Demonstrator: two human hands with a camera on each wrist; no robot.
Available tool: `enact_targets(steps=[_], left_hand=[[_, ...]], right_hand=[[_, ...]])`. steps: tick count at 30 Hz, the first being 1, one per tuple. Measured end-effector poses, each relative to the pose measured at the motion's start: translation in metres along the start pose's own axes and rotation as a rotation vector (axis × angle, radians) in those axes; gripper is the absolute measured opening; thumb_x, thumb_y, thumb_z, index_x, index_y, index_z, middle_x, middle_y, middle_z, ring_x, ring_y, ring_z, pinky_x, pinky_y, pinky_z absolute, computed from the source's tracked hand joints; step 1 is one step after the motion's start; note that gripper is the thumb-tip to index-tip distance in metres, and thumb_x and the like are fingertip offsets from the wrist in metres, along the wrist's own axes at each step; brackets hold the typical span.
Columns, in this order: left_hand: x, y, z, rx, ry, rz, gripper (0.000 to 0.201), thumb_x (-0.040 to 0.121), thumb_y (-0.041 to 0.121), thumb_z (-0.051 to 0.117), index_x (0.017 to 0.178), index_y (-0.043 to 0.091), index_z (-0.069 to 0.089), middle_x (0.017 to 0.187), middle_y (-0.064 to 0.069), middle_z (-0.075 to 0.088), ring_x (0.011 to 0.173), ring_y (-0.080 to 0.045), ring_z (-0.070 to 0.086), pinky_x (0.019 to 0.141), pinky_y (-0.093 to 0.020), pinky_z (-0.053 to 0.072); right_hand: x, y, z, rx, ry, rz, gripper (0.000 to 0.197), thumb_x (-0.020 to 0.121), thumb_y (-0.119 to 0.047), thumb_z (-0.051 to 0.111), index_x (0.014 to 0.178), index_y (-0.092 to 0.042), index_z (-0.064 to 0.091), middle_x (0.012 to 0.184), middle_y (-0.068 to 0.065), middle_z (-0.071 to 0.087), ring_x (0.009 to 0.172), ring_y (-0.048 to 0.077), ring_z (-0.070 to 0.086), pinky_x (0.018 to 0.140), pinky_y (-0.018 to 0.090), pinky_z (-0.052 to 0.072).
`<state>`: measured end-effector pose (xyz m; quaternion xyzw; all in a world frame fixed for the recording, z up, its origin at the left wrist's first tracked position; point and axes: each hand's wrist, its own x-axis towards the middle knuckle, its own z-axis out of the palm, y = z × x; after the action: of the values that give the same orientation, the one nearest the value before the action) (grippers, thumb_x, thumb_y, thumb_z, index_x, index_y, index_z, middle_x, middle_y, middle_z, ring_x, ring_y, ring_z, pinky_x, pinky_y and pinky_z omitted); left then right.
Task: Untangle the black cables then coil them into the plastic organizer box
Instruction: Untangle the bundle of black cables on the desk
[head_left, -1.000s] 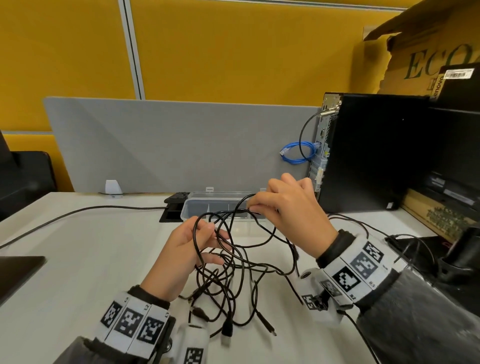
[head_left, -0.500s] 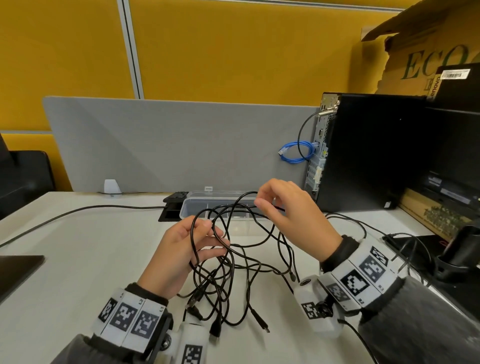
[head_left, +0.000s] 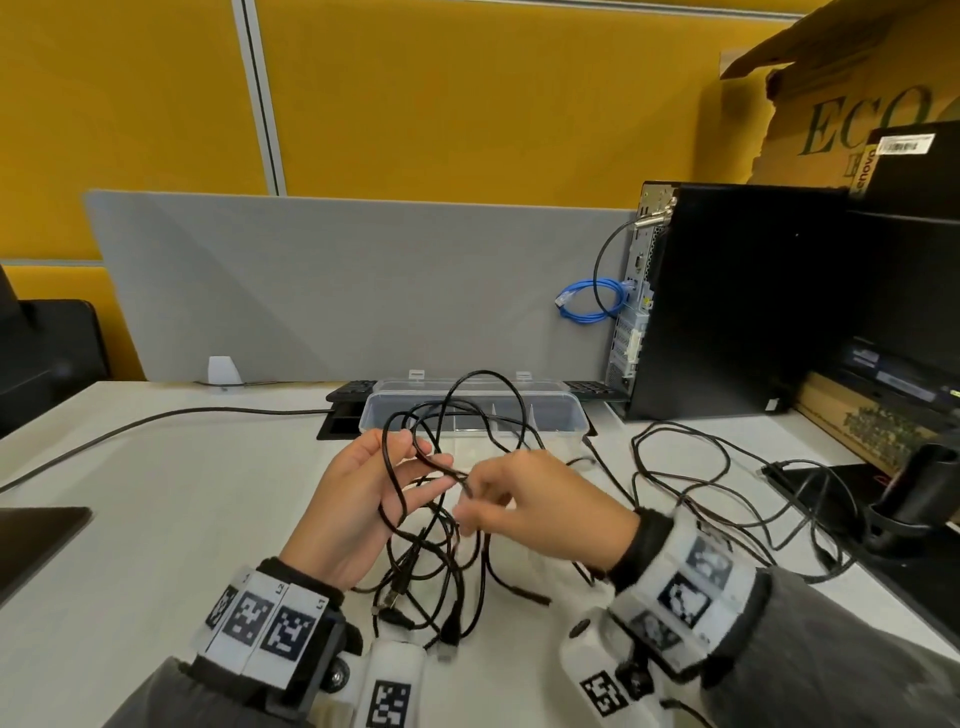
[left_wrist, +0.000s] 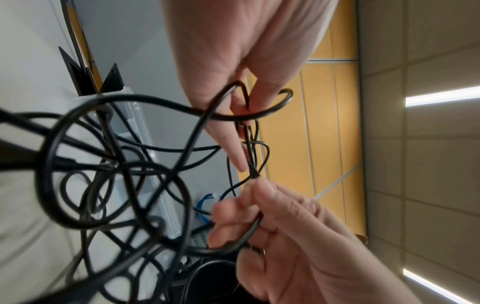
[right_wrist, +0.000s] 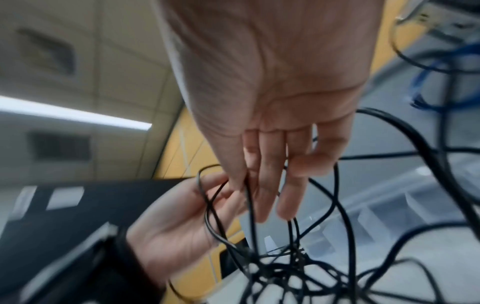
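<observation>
A tangle of black cables (head_left: 441, 566) hangs between my hands, and its plug ends lie on the white table (head_left: 171, 509). My left hand (head_left: 415, 467) holds several loops, with strands running between thumb and fingers (left_wrist: 233, 131). My right hand (head_left: 467, 499) is right beside it and pinches a thin strand close to the left fingertips. The left wrist view shows the right hand (left_wrist: 241, 197) curled round that strand. The clear plastic organizer box (head_left: 550, 415) stands open just behind the hands, with one tall loop rising in front of it.
A black computer tower (head_left: 727, 301) with a blue cable (head_left: 592, 301) stands at the back right. More black cables (head_left: 701, 483) and a monitor stand (head_left: 909, 499) lie to the right. A grey divider (head_left: 363, 291) closes the back. Another cable (head_left: 156, 421) crosses the left side.
My right hand has come down and left from above the box to the left hand's fingertips and now pinches a strand there. The left hand has risen slightly with its loops.
</observation>
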<state>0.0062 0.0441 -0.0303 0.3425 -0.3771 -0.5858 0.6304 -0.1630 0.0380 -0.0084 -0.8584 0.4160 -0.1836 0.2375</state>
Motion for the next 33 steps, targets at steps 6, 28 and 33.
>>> enact_targets(steps=[6,28,33], left_hand=[[0.001,0.025,-0.01,0.294,0.247,0.309,0.017,0.09,-0.002,0.047,0.09,0.013,0.054,0.096,-0.002,0.057,0.1,-0.022,0.056,0.081,-0.036,0.053],[0.011,0.015,0.02,1.227,-0.349,0.398,0.033,0.095,0.033,0.044,0.065,0.021,0.046,0.053,0.012,0.042,0.05,-0.003,0.038,0.051,-0.017,0.031],[0.012,0.02,0.016,1.228,-0.33,0.392,0.032,0.091,0.037,0.051,0.063,0.022,0.049,0.057,0.004,0.047,0.052,-0.005,0.045,0.053,-0.018,0.036]], right_hand=[[-0.002,0.013,-0.038,0.514,0.112,0.154,0.021,0.098,-0.015,0.044,0.095,-0.002,0.06,0.053,-0.004,0.038,0.047,0.01,0.042,0.039,0.016,0.032],[0.001,0.027,-0.035,-0.584,0.417,0.042,0.047,0.095,-0.044,0.039,0.139,-0.032,0.03,0.137,-0.005,0.037,0.13,0.014,0.029,0.108,0.043,0.022],[0.007,0.017,-0.033,-0.3,0.257,-0.105,0.022,0.1,-0.031,0.034,0.094,-0.02,0.052,0.071,-0.007,0.053,0.067,0.012,0.052,0.07,0.03,0.046]])
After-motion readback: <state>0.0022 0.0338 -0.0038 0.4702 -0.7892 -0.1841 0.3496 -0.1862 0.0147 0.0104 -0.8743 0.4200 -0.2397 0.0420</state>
